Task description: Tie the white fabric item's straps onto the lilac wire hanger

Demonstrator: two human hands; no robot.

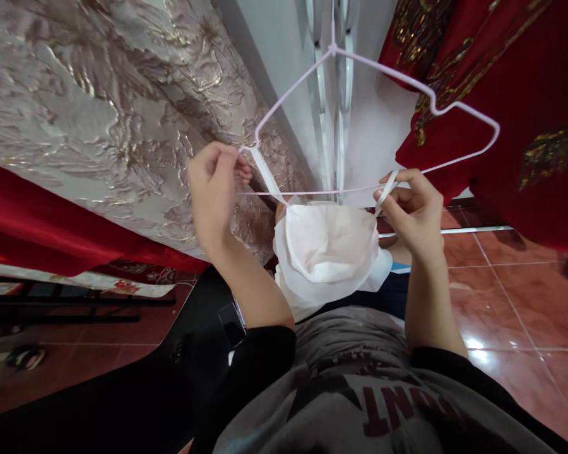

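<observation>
A pale pink clothes hanger [385, 65] hangs in front of me with its hook end at the top. A white garment with thin straps [331, 243] hangs below its bottom bar, over my lap. Its left strap [266, 171] loops over the hanger's left end, where the fingers of my left hand [218, 189] are closed on the hanger's tip. Between thumb and fingers, my right hand [414, 211] pinches the right strap [387, 189] beside the bottom bar. The hanger's right end sticks out past that hand. Folds hide the garment's lower part.
Shiny pink embossed fabric [123, 113] hangs close on the left, with red cloth [66, 221] below it. Red sequinned fabric [492, 113] hangs on the right. Behind the hanger stand white metal bars [336, 126]. A phone [231, 325] lies on the black surface at my left.
</observation>
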